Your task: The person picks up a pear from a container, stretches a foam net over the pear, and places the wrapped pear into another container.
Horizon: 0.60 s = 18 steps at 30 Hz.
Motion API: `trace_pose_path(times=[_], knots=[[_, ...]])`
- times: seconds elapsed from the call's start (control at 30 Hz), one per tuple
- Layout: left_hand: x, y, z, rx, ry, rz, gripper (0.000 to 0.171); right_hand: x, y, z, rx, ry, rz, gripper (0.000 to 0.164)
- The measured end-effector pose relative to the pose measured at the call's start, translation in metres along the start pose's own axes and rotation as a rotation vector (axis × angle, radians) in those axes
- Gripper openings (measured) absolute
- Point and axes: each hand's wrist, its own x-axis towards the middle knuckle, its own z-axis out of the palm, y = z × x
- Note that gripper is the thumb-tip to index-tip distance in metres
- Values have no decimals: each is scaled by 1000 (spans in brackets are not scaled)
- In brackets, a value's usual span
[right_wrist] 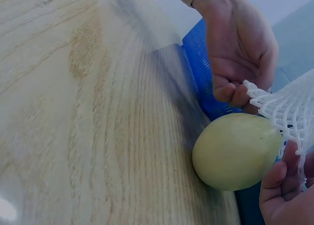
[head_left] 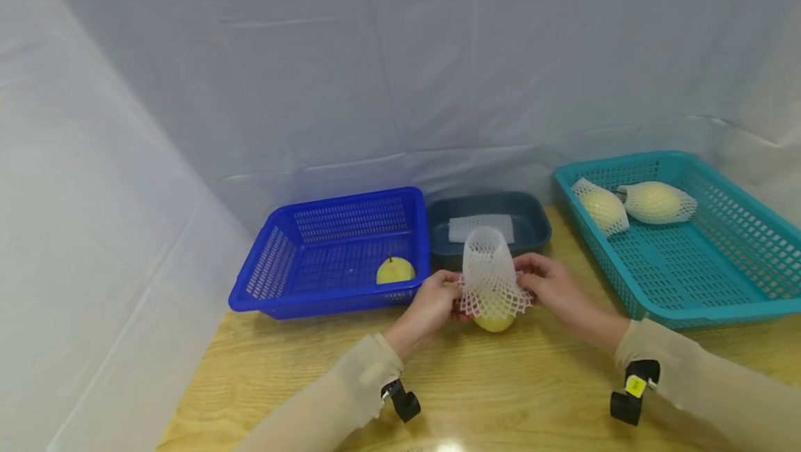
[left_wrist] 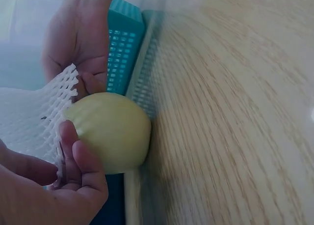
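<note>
On the wooden table a yellow pear stands with a white foam net sleeve drawn over its upper part. The lower pear shows bare in the left wrist view, below the flared net edge. My left hand pinches that edge on the left side, thumb against curled fingers. Opposite it, my right hand pinches the edge on the right. The sleeve's narrow end rises above the pear as an open tube. In the right wrist view the bare pear lies between both hands, touching the table.
A blue basket at left holds one bare pear. Behind the hands, a dark teal tray contains flat white net sleeve material. The turquoise basket at right has two netted pears. White sheeting hangs behind.
</note>
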Motion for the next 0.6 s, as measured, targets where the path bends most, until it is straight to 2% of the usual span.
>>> trace_pose_path(times=[0.4,0.6], knots=[[2,-5,-2,75,-10,-27,31,-2,9,5,-16,-29,1,32],[3,-8,-3,173,-6,-19,24,-2,15,6,-23,-42,-1,31]])
